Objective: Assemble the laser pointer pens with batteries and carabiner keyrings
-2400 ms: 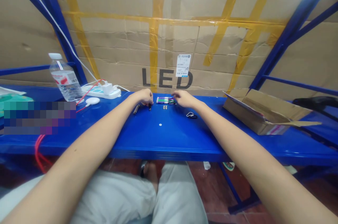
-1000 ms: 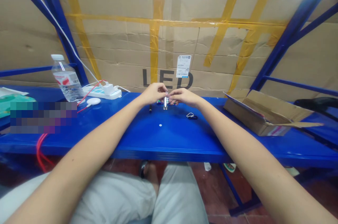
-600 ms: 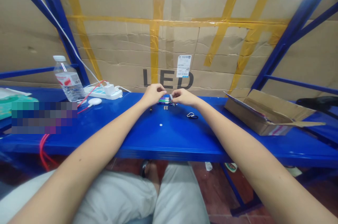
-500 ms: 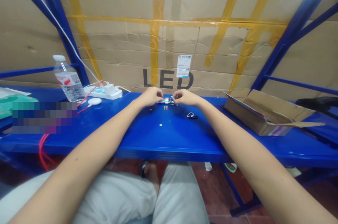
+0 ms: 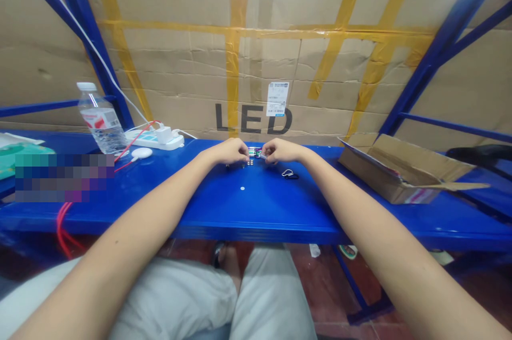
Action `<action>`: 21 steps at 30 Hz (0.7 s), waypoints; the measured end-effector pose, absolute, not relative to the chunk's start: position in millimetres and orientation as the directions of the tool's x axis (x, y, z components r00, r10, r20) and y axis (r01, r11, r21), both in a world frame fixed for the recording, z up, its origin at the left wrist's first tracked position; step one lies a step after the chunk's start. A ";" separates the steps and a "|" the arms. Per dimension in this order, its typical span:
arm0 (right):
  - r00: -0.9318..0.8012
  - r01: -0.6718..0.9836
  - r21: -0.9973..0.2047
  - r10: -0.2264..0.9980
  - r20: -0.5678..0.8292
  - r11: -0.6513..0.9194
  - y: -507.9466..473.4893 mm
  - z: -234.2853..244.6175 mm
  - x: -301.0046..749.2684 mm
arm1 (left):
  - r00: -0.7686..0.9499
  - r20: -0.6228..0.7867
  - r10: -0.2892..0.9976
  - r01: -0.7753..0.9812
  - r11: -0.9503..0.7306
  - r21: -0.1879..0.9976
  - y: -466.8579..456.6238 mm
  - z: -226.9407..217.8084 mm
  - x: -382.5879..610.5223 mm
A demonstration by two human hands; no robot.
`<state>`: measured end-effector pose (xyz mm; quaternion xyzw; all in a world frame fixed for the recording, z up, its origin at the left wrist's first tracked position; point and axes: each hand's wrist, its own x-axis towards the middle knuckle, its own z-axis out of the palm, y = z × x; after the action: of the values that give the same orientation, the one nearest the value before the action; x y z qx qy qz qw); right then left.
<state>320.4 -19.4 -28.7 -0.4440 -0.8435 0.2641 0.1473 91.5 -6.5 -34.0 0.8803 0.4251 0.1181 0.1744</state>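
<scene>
My left hand (image 5: 232, 151) is low over the blue table, its fingers closed in a pinch beside several small round metallic pieces (image 5: 250, 162). Whether something sits between those fingertips is too small to tell. My right hand (image 5: 279, 150) pinches a small pale, shiny piece (image 5: 263, 156), its kind unclear. Between the two hands lies a row of thin, shiny, coloured sticks (image 5: 252, 151), partly hidden by the fingers. A white loop with a black one (image 5: 288, 174), like small carabiners, rests nearer me on the right. A small white disc (image 5: 242, 188) lies in front.
An open cardboard box (image 5: 400, 190) stands on the right. To the left are a water bottle (image 5: 100, 121), a white power strip (image 5: 160, 140), a white round pad (image 5: 141, 153) and red cables (image 5: 62, 222). A large cardboard sheet (image 5: 180, 73) closes off the back.
My left hand has come down and toward me, from the sticks to the round metallic pieces. My right hand has shifted slightly toward me, with the pale piece still in its fingers.
</scene>
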 end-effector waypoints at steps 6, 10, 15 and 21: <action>-0.573 0.672 -0.555 0.819 0.029 0.490 -17.2 -29.9 320.0 | 0.615 0.053 0.787 0.728 -0.592 0.344 -7.8 -38.8 95.9; -0.567 0.669 -0.571 0.823 0.023 0.476 -18.0 -29.4 319.5 | 0.602 0.013 0.799 0.729 -0.556 0.399 -8.8 -39.6 98.8; -0.572 0.653 -0.592 0.820 0.025 0.473 -19.7 -28.6 318.5 | 0.559 0.017 0.829 0.727 -0.500 0.471 -13.2 -39.9 103.6; -0.563 0.652 -0.605 0.826 0.017 0.457 -19.3 -29.2 318.4 | 0.570 -0.044 0.820 0.679 -0.441 0.587 -15.4 -40.6 106.3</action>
<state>318.4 -19.3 -29.2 -0.4406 -0.8391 0.2781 0.1564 106.3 -15.4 -40.6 0.8395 0.4465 0.1247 0.2834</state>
